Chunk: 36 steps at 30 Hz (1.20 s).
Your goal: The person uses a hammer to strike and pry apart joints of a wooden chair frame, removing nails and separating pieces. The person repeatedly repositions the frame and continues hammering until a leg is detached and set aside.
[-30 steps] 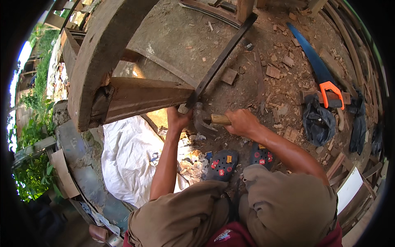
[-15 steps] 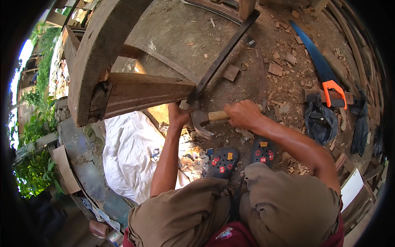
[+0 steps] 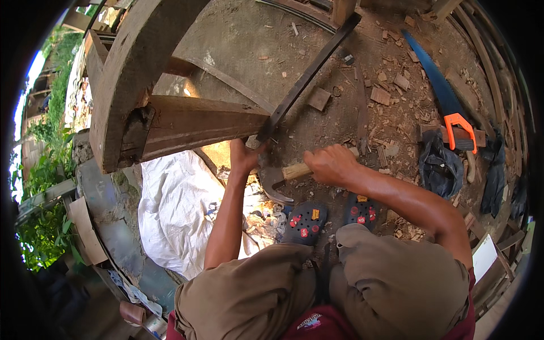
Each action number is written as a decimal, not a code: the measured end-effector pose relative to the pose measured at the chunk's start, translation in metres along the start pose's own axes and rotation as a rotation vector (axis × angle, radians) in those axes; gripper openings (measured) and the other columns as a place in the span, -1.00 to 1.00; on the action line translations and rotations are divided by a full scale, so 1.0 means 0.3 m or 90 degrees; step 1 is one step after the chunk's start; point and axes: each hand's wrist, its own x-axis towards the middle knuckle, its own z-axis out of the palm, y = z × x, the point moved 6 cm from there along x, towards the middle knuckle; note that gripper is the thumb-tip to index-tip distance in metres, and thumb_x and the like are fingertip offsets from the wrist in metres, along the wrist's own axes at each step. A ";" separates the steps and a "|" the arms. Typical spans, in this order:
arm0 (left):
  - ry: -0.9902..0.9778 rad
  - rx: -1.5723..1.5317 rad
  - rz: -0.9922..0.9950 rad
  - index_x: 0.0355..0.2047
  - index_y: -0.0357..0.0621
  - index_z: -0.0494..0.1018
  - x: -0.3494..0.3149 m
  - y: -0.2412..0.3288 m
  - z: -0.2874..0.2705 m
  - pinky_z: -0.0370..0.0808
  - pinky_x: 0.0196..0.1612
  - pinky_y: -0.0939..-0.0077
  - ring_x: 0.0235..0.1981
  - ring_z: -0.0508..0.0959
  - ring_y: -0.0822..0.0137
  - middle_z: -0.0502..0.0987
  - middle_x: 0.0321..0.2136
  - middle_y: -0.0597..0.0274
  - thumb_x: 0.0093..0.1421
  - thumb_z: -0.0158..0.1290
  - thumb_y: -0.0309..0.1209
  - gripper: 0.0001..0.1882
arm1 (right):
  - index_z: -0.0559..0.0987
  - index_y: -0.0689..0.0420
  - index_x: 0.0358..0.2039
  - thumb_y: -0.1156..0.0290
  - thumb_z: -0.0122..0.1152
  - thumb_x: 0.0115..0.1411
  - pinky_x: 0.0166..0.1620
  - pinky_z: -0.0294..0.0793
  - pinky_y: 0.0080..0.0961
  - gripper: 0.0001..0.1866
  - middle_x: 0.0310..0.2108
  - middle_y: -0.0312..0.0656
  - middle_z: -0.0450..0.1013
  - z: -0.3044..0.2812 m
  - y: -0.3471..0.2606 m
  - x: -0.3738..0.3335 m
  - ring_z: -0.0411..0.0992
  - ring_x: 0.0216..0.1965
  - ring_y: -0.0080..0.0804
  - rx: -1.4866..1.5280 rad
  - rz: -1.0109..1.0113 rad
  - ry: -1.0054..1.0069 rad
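From where I sit, watching through the head camera, I see the right hand (image 3: 333, 164) wrapped firmly around the pale handle of a hammer (image 3: 294, 171), whose metal head hangs just beside the left wrist, claw pointing toward the feet. The left hand (image 3: 245, 158) sits at the near end of a wooden beam (image 3: 204, 124), its thumb out toward the lower end of a dark bar (image 3: 311, 73) that meets the beam there (the fingers are partly hidden under the wood, so I cannot tell how tightly they close). The two hands are apart, with the hammer head between them. Below and around them I have brown earthen ground (image 3: 238, 51) strewn with wood scraps (image 3: 381, 95), a crumpled white sheet (image 3: 175, 209) to the left, and a thick post (image 3: 141, 68) joined to the beam. On the right lies a blue-bladed saw (image 3: 436, 79) with an orange handle, near a black plastic bag (image 3: 439, 173). Green plants (image 3: 45, 238) fill the far left. For markings, I find a pale print on the maroon shirt (image 3: 324, 326) and coloured charms on the dark shoes (image 3: 306, 221), too small for me to read
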 end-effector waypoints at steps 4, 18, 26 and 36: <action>0.033 0.002 0.016 0.03 -0.22 0.47 -0.011 -0.007 -0.025 0.44 0.15 0.30 0.05 0.55 0.17 0.57 -0.05 0.02 -0.12 0.36 -0.54 -0.38 | 0.53 0.23 -0.38 0.42 0.17 0.06 -0.37 0.59 -0.02 -0.85 -0.55 0.10 0.55 -0.046 0.108 0.006 0.58 -0.47 0.12 0.012 0.093 0.056; -0.106 -0.121 0.015 0.15 -0.26 0.37 0.052 -0.023 -0.134 0.33 0.23 0.22 0.16 0.45 0.12 0.47 0.12 -0.02 -0.10 0.46 -0.20 -0.16 | 0.57 0.29 -0.28 0.15 0.30 0.20 -0.27 0.54 -0.07 -0.61 -0.43 0.18 0.55 -0.171 0.119 -0.206 0.57 -0.36 0.16 0.180 0.276 -0.072; -0.195 -0.339 0.230 0.24 -0.25 0.27 0.173 0.159 -0.118 0.42 0.16 0.15 0.16 0.45 0.15 0.46 0.12 -0.01 -0.14 0.18 0.50 0.20 | 0.41 0.13 -0.41 -0.04 0.05 0.39 -0.67 0.30 -0.58 -0.54 -0.63 -0.42 0.25 -0.567 -0.039 -0.401 0.26 -0.70 -0.66 0.576 0.643 -0.015; -0.181 0.162 0.145 0.11 -0.32 0.41 0.018 0.197 -0.524 0.37 0.20 0.17 0.18 0.44 0.07 0.47 0.13 -0.13 0.38 -0.20 -0.52 -0.65 | 0.34 0.06 -0.35 0.13 0.09 0.40 -0.62 0.20 -0.73 -0.70 -0.55 -0.47 0.23 -0.457 -0.037 -0.261 0.15 -0.64 -0.78 0.986 0.823 0.105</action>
